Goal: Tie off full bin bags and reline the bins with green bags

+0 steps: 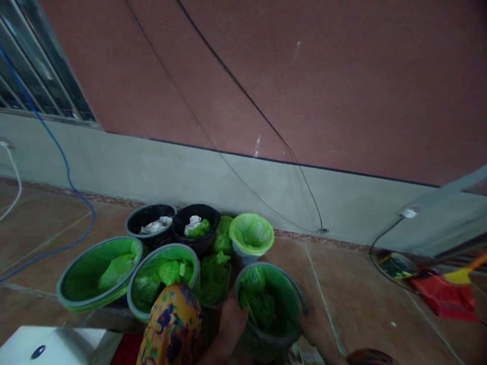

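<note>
Item: grey bin (283,309), lined with a green bag (258,299), set on the tiled floor nearest the wearer, gripped from both sides as if to be steadied. Left hand (232,317) is laid on its near-left rim, fingers curled together over the edge; right hand (317,324) is pressed to its right wall, finger state not discernible. Behind it a lime-lined bin (251,234) is stood; left of it, two more green-lined bins (163,279) and two black bins (196,225) against the wall. A red dustpan (443,296) lies well to its right.
</note>
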A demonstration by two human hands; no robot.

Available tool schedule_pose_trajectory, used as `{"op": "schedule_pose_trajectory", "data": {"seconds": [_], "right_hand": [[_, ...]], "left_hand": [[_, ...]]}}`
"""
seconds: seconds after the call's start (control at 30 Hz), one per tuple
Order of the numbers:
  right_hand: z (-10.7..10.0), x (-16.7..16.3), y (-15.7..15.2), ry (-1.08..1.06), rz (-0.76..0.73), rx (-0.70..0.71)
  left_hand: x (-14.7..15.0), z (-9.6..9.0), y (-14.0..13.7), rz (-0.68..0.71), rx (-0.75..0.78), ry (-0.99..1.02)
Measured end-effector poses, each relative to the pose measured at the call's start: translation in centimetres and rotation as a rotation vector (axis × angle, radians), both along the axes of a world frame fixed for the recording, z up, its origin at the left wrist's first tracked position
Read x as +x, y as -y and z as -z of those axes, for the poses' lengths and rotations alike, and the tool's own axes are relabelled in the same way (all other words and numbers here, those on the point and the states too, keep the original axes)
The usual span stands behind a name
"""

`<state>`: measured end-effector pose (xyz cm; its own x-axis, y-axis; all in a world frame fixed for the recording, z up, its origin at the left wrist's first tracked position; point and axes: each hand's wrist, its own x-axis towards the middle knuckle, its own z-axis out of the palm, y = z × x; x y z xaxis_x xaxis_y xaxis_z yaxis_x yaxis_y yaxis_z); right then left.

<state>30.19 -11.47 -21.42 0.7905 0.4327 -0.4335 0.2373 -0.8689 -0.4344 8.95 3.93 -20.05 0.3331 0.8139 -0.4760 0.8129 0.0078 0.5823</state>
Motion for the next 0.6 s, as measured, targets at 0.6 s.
{"op": "schedule_pose_trajectory", "data": {"seconds": [0.6], "right_hand": [[-2.0,7.5,-24.4,0.135,-0.020,0.014]], "left_hand": [[2.2,-1.1,-1.7,-0.297,-0.050,0.561]]}}
